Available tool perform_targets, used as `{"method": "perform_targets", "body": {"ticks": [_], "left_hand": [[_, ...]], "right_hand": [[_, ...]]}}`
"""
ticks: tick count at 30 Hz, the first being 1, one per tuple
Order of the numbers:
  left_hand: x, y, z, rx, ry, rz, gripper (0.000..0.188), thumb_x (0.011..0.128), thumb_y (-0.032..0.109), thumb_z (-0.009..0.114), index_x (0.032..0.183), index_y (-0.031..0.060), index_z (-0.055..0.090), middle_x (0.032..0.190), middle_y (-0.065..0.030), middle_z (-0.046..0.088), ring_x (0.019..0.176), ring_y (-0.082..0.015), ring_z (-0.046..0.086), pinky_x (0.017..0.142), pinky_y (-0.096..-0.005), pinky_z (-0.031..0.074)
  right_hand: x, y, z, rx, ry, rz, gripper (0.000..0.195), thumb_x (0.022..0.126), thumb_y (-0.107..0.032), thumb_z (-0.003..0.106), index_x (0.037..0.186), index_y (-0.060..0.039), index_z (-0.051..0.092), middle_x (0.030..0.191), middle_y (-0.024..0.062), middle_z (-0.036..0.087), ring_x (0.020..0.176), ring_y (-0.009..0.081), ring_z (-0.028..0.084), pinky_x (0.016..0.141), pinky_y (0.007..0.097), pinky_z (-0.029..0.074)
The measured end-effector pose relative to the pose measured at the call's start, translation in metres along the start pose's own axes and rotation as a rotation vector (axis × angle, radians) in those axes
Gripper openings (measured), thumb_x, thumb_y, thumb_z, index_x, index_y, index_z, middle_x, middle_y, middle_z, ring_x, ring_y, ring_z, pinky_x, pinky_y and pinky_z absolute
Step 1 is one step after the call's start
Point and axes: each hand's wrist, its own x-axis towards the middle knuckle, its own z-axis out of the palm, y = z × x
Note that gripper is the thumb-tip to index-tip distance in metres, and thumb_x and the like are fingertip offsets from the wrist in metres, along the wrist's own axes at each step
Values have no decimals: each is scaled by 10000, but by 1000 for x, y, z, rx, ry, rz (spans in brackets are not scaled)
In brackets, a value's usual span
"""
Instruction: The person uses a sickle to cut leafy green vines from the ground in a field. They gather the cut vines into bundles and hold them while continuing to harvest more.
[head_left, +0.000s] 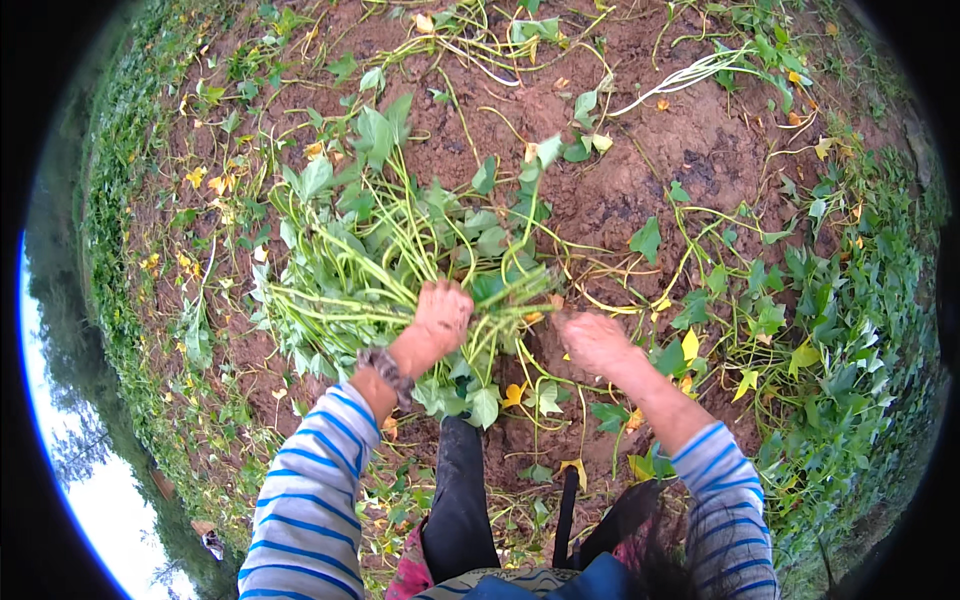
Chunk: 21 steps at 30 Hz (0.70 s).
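Note:
My left hand (442, 315) is closed around a large bundle of sweet potato stems (360, 262), with the cut ends fanned out to the right and broad leaves spread mostly to the left and above. A hair tie or band (386, 375) circles the left wrist. Just right of the stem ends is my right hand (596, 341), slightly blurred, with its fingers curled toward them. Whether it pinches a stem cannot be made out. Below it, trailing vines (547, 367) and yellowed leaves lie over the soil.
Reddish-brown soil (517, 120) stretches ahead, strewn with loose vines and yellow leaves. A small bunch of pale stems (690, 75) lies at the upper right. Dense green vines (847, 360) grow along the right side. My dark-clad leg (457, 487) is below the bundle.

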Motion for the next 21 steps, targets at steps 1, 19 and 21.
{"method": "perform_targets", "body": {"ticks": [1,19,21], "left_hand": [[-7,8,11,42,166,-5,227,731,186,600,896,29,599,954,-113,550,1004,-252,490,893,-397,393],[-354,-116,145,-84,470,-251,137,578,34,539,705,5,583,870,-162,557,940,-348,519,851,-416,420],[-446,-117,145,-71,196,-455,206,606,29,542,797,-7,610,951,-167,573,974,-331,530,887,-392,413]], "right_hand": [[8,7,17,-14,23,-37,405,743,-34,476,1145,-14,515,752,172,629,713,338,629,615,435,516],[-284,21,69,644,478,444,424,811,13,482,1233,-32,495,621,148,446,539,139,434,521,297,413],[-275,5,60,673,455,464,372,812,-14,511,1180,39,503,735,260,553,592,334,582,569,365,462]]}}
